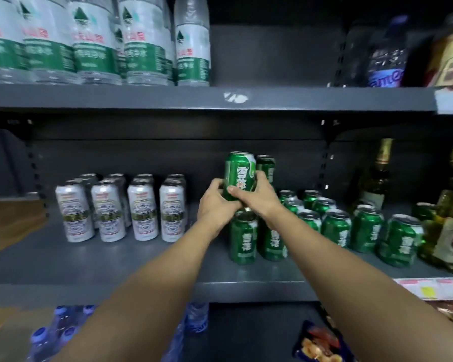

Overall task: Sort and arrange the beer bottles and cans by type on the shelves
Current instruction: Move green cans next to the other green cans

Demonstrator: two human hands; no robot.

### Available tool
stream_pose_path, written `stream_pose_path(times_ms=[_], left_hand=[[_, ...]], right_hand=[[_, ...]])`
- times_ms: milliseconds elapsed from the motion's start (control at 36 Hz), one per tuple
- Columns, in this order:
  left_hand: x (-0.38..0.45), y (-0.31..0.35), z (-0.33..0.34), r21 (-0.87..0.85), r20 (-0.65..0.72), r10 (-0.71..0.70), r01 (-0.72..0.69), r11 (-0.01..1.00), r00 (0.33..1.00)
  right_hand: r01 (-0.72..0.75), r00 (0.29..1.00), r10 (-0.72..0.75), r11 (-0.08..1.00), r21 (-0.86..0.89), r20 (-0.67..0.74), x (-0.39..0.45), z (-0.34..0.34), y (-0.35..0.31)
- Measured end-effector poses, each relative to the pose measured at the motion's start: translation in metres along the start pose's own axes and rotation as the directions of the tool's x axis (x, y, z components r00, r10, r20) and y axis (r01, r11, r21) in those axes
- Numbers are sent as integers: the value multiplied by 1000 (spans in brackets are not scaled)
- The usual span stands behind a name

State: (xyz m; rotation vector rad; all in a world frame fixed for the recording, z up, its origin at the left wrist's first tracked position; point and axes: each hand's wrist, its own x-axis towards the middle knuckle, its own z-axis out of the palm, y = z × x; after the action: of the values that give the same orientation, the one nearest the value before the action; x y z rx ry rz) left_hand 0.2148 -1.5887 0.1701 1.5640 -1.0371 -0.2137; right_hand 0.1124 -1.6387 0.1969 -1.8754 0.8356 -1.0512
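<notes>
- We've got a green can (239,176) held up off the middle shelf (141,259), upright, both hands on its lower half.
- Our left hand (216,205) is wrapped around the can's left side and bottom, fingers curled behind it.
- Our right hand (256,195) grips it from the right, thumb lying across the front just under the white characters.
- The can sits right above a front pair of green cans (256,240) standing on the shelf, looks like it's just over their tops, can't tell if it's touching.
- Just behind it to the right, a second raised can (266,168) pokes up at about the same height; what it stands on is hidden by our hands.
- More green cans (356,226) stand to the right in loose rows, running back toward the shelf's rear wall.
- Left of our hands, well apart from the green bunch, silver cans (120,210) stand in four neat columns, a couple deep.
- Far right of the same shelf, glass bottles (447,226) with gold foil necks, one right beside the outermost green can.
- Top shelf (298,99) holds big water bottles (94,40) with green labels on the left, and a dark bottle (387,56) with a blue label at right.
- Down below, blue-capped bottles (60,333) in shrink wrap at left and a snack bag (319,346) at right.
</notes>
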Motion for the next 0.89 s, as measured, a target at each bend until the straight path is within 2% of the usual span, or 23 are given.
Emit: stream_pose_path(times_ms=[83, 278, 444, 583, 694, 889], left_hand=[[4, 20, 35, 46, 7, -4, 4, 999, 1000], [16, 38, 96, 196, 149, -31, 2, 981, 988], [41, 28, 121, 420, 104, -55, 6, 908, 993], [63, 26, 136, 581, 217, -28, -106, 807, 976], [75, 24, 148, 623, 319, -39, -179, 761, 947], [79, 21, 157, 680, 373, -59, -230, 696, 926]], right_hand=[[21, 996, -27, 997, -75, -87, 12, -33, 13], [-24, 991, 2, 986, -163, -134, 46, -95, 43], [-131, 980, 105, 980, -150, -171, 71, -130, 72], [-124, 982, 97, 978, -168, -164, 98, -136, 88], [-116, 985, 82, 967, -226, -152, 115, -132, 93], [-113, 990, 85, 958, -262, -116, 132, -119, 108]])
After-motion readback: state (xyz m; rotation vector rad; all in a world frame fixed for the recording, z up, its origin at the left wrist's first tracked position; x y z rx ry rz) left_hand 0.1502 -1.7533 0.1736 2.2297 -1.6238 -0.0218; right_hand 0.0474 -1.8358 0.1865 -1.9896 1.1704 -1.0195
